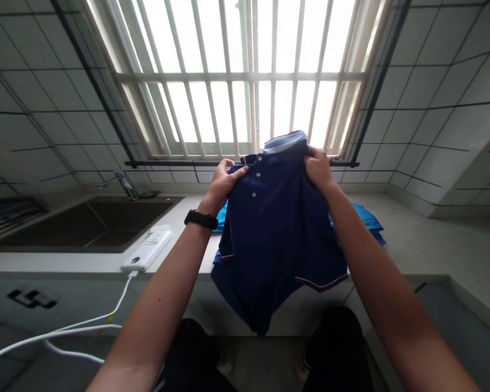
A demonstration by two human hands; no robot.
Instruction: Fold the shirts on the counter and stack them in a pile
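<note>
A dark blue polo shirt (265, 228) hangs between my two hands, its buttoned front toward me and its collar at the top. My left hand (222, 185) pinches one shoulder, the thumb pressed on the cloth. On the other side, my right hand (318, 166) grips the shirt beside the collar. The sleeves, edged in red and white, droop, and the lower part hangs past the counter's front edge. Behind the shirt, bright blue cloth (367, 220) lies on the counter, showing on both sides and mostly hidden in the middle.
To the left a dark sink (85, 223) with a tap (126, 185) is set into the white counter (412, 245). A white power bank (149, 250) with a white cable (120, 299) lies near the front edge. A barred window (249, 81) is behind.
</note>
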